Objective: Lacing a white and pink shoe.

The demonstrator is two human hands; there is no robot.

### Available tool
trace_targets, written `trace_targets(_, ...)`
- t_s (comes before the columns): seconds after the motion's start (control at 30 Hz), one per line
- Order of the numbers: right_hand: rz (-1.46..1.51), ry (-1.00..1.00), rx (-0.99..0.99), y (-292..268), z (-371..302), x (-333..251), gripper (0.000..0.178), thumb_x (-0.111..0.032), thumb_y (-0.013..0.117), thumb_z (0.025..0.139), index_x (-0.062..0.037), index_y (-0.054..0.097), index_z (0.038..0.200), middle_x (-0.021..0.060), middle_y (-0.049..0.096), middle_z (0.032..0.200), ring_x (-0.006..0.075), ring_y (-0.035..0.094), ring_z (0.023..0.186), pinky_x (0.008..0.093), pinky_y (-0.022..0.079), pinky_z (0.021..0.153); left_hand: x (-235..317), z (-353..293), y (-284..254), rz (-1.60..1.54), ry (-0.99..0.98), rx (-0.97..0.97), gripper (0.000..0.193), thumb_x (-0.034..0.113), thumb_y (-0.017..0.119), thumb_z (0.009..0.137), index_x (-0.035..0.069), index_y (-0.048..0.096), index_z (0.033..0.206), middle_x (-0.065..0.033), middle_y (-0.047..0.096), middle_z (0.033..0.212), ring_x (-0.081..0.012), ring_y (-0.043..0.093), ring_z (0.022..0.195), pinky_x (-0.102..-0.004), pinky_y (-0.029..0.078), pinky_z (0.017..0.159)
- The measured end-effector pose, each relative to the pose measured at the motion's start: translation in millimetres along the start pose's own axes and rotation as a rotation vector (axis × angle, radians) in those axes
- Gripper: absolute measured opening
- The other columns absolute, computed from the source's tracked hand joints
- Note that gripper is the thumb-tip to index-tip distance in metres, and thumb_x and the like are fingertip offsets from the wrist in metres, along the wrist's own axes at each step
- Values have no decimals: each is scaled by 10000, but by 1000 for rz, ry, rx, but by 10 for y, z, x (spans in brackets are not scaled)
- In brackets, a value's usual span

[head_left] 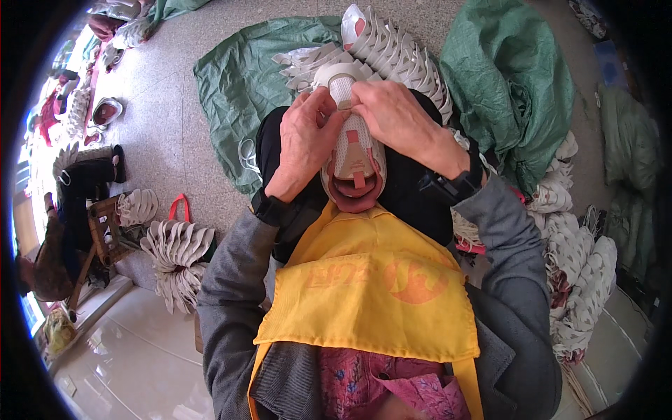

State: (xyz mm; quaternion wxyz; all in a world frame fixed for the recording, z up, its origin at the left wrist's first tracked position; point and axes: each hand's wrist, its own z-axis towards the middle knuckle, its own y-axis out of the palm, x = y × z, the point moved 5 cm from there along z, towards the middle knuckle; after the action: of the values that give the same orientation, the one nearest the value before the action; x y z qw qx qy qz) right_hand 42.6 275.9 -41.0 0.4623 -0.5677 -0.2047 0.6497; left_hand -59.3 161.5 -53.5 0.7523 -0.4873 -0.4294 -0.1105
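A white mesh shoe upper (350, 155) with beige and pink parts lies over my lap, its pink-lined opening toward me and its pale toe away. My left hand (306, 138) is at its left side, thumb and fingers closed in a pinch over the front part. What sits between those fingertips is too small to make out. From the right, my right hand (402, 122) grips the front of the upper, thumb and fingers closed on it near the toe. The fingertips of both hands almost meet there. Black bands circle both wrists.
Rows of white shoe pieces (399, 52) lie on a green sheet (234, 84) beyond my knees. A green sack (507, 77) stands at the right, above piled shoe uppers (581, 280). Stacked pieces (178, 259) and a wooden stool (105, 231) are at left, near another person (56, 245).
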Motion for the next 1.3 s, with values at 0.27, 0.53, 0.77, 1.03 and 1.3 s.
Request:
trace_targets(0.27, 183, 40, 39, -81, -69, 66, 96, -68, 664, 869, 23, 636, 886, 183, 649, 845, 387, 643, 813, 443, 505, 706, 5, -44, -12, -22, 16, 12, 174, 70, 763, 815, 26, 615, 894, -61, 557, 768, -135, 557, 604, -282, 487, 577)
trace_targets(0.53, 153, 102, 82, 26, -98, -23, 106, -83, 647, 886, 18, 615, 873, 181, 639, 837, 398, 635, 845, 484, 502, 755, -21, -89, -28, -100, 39, 19, 163, 40, 731, 813, 14, 610, 918, -68, 568, 809, -139, 565, 609, -275, 497, 584)
trace_targets(0.77, 35, 56, 8, 0, -106, -106, 96, -77, 654, 886, 4, 603, 897, 178, 621, 894, 383, 657, 845, 461, 529, 733, -53, -117, -19, -110, 48, 50, 163, 41, 722, 812, 15, 609, 927, -76, 564, 823, -150, 567, 626, -286, 493, 593)
trace_targets(1.03, 118, -57, 24, 80, -47, -35, 113, -35, 643, 890, 7, 566, 960, 198, 583, 924, 419, 630, 859, 472, 514, 739, -34, -101, -33, -143, 18, 42, 134, 19, 693, 837, 20, 609, 942, -77, 563, 846, -163, 571, 666, -294, 479, 616)
trace_targets(1.3, 160, -27, 58, 76, -61, -6, 115, -47, 654, 893, 9, 568, 945, 191, 591, 903, 421, 620, 863, 477, 503, 742, -141, -19, 25, -194, 43, -23, 110, 8, 666, 870, 13, 603, 960, -77, 580, 874, -157, 581, 702, -287, 473, 640)
